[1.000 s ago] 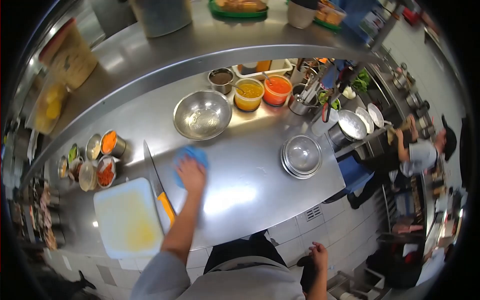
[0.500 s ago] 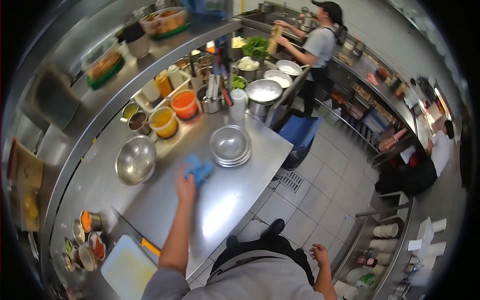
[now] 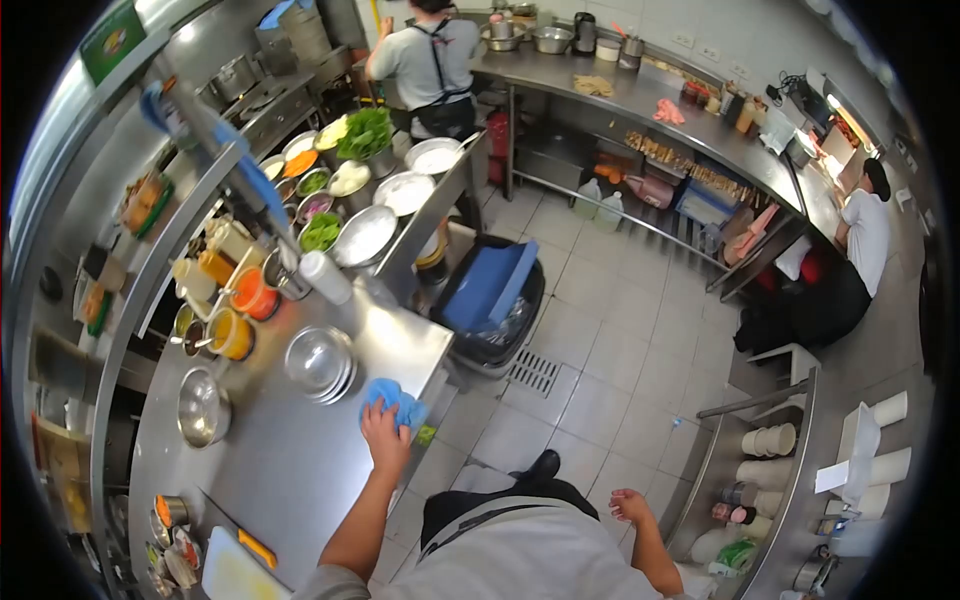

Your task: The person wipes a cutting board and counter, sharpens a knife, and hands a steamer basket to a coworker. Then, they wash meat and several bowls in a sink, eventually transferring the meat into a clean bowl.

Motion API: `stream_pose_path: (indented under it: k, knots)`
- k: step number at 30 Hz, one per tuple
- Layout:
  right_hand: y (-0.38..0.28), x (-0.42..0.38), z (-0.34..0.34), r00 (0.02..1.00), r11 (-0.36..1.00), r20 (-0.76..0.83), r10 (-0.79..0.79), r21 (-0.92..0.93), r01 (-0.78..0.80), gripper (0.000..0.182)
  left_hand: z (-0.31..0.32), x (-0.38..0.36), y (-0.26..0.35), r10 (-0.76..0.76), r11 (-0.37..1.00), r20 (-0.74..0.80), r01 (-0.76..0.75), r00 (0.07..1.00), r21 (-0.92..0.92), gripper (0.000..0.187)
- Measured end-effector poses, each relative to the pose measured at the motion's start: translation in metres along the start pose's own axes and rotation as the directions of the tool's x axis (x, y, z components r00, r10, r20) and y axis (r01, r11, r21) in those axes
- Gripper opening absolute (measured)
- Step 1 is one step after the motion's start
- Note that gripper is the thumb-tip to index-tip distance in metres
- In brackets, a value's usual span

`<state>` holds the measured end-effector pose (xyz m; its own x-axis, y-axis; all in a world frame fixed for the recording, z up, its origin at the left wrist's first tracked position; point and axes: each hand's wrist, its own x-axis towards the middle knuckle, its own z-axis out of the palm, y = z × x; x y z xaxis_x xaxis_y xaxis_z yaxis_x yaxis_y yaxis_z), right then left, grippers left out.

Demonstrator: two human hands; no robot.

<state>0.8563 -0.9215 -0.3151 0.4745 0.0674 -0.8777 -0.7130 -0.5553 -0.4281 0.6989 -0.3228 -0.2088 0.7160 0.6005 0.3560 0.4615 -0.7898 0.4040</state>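
Note:
My left hand (image 3: 384,436) presses a crumpled blue cloth (image 3: 394,404) at the right edge of the steel counter (image 3: 290,450), its fingers closed on the cloth. Just left of the cloth sits a stack of metal bowls (image 3: 320,364). Farther left is a single metal bowl (image 3: 204,408). A knife with an orange handle (image 3: 257,548) lies beside a white cutting board (image 3: 235,572) at the near end. My right hand (image 3: 629,506) hangs over the floor with fingers apart, holding nothing.
An open bin with a blue lid (image 3: 490,285) stands beyond the counter's corner. Sauce tubs (image 3: 231,335), a squeeze bottle (image 3: 325,277) and pans of greens (image 3: 364,135) line the back. One person (image 3: 430,65) stands at the far station, another (image 3: 865,225) at the right.
My left hand has moved the blue cloth rightward to the counter's edge. The view has turned, showing more of the bin and far bench. The person at the far station has turned their back.

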Motion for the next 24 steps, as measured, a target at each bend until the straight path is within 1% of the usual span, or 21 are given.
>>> stream_pose_path:
  k: [2, 4, 5, 6, 7, 8, 9, 10, 11, 12, 13, 14, 15, 16, 17, 18, 19, 20, 21, 23, 24]
  knots:
    - [-0.031, 0.024, -0.047, 0.999, 0.999, 0.018, -0.040, -0.010, 0.041, 0.027, 0.027, 0.037, 0.034, 0.019, 1.000, 0.019, -0.020, 1.000, 0.007, 0.045]
    - [-0.069, 0.053, -0.087, 0.983, 0.980, -0.078, -0.168, -0.120, 0.158, 0.029, 0.050, 0.073, 0.067, 0.036, 0.999, 0.059, -0.038, 0.998, 0.020, 0.051]
    - [-0.095, 0.060, -0.105, 0.971, 0.969, -0.077, -0.225, -0.120, 0.215, 0.031, 0.064, 0.089, 0.080, 0.068, 0.998, 0.061, -0.068, 0.996, -0.001, 0.051]
    - [-0.125, 0.066, -0.116, 0.956, 0.954, -0.076, -0.284, -0.125, 0.273, 0.033, 0.077, 0.104, 0.091, 0.052, 0.998, 0.072, -0.054, 0.996, 0.028, 0.051]
    - [-0.153, 0.070, -0.124, 0.941, 0.944, -0.079, -0.329, -0.061, 0.325, 0.035, 0.090, 0.118, 0.102, 0.031, 0.997, 0.080, -0.036, 0.996, 0.061, 0.052]
    - [-0.180, 0.075, -0.126, 0.924, 0.927, -0.081, -0.375, -0.001, 0.376, 0.037, 0.102, 0.132, 0.114, 0.018, 0.996, 0.044, -0.021, 0.999, 0.081, 0.049]
    - [-0.207, 0.079, -0.124, 0.921, 0.923, -0.069, -0.383, 0.007, 0.384, 0.037, 0.114, 0.145, 0.122, 0.031, 0.997, 0.040, -0.034, 0.999, 0.071, 0.049]
    - [-0.231, 0.083, -0.119, 0.919, 0.920, -0.053, -0.390, 0.011, 0.391, 0.038, 0.124, 0.156, 0.129, 0.005, 0.998, 0.031, -0.007, 1.000, 0.062, 0.046]
    - [-0.252, 0.086, -0.113, 0.915, 0.915, -0.002, -0.404, -0.003, 0.404, 0.037, 0.136, 0.169, 0.138, -0.025, 0.998, 0.021, 0.024, 0.999, 0.055, 0.044]
    - [-0.271, 0.091, -0.109, 0.908, 0.908, 0.052, -0.416, -0.018, 0.418, 0.037, 0.143, 0.181, 0.150, -0.033, 0.997, -0.022, 0.034, 0.999, 0.076, 0.040]
    - [-0.284, 0.103, -0.105, 0.898, 0.905, 0.131, -0.419, -0.012, 0.424, 0.036, 0.152, 0.194, 0.158, -0.035, 0.997, -0.027, 0.037, 0.999, 0.071, 0.040]
    - [-0.292, 0.119, -0.103, 0.883, 0.902, 0.210, -0.421, -0.009, 0.432, 0.036, 0.162, 0.208, 0.161, -0.088, 0.992, 0.010, 0.088, 0.996, -0.088, 0.039]
    - [-0.305, 0.126, -0.109, 0.893, 0.920, 0.245, -0.377, -0.013, 0.392, 0.035, 0.174, 0.225, 0.167, -0.137, 0.959, 0.052, 0.145, 0.989, -0.243, 0.039]
    - [-0.316, 0.135, -0.112, 0.899, 0.935, 0.284, -0.333, -0.023, 0.354, 0.035, 0.187, 0.240, 0.179, -0.137, 0.884, -0.011, 0.117, 0.991, -0.453, 0.029]
    - [-0.319, 0.157, -0.120, 0.909, 0.946, 0.281, -0.309, -0.011, 0.325, 0.036, 0.194, 0.254, 0.198, -0.157, 0.881, -0.029, 0.126, 0.987, -0.456, 0.029]
    - [-0.318, 0.182, -0.136, 0.918, 0.955, 0.276, -0.284, -0.002, 0.296, 0.037, 0.198, 0.269, 0.226, -0.316, 0.657, 0.142, 0.324, 0.938, -0.681, 0.023]
    - [-0.322, 0.199, -0.155, 0.941, 0.964, 0.236, -0.244, -0.042, 0.261, 0.037, 0.209, 0.288, 0.250, -0.395, 0.340, 0.341, 0.481, 0.853, -0.808, 0.018]
    - [-0.325, 0.215, -0.177, 0.960, 0.972, 0.190, -0.206, -0.076, 0.223, 0.037, 0.237, 0.303, 0.259, -0.367, 0.274, 0.396, 0.504, 0.842, -0.819, 0.017]
    - [-0.318, 0.237, -0.201, 0.982, 0.982, 0.105, -0.154, -0.091, 0.164, 0.037, 0.263, 0.320, 0.271, -0.330, 0.209, 0.449, 0.528, 0.830, -0.823, 0.018]
    - [-0.323, 0.255, -0.264, 1.000, 0.986, -0.004, 0.006, -0.166, -0.007, 0.026, 0.296, 0.367, 0.321, -0.212, 0.147, 0.608, 0.640, 0.765, -0.754, 0.025]
    - [-0.347, 0.255, -0.294, 0.993, 0.981, -0.019, 0.114, -0.157, -0.116, 0.024, 0.315, 0.392, 0.343, -0.120, 0.251, 0.634, 0.641, 0.764, -0.725, 0.027]
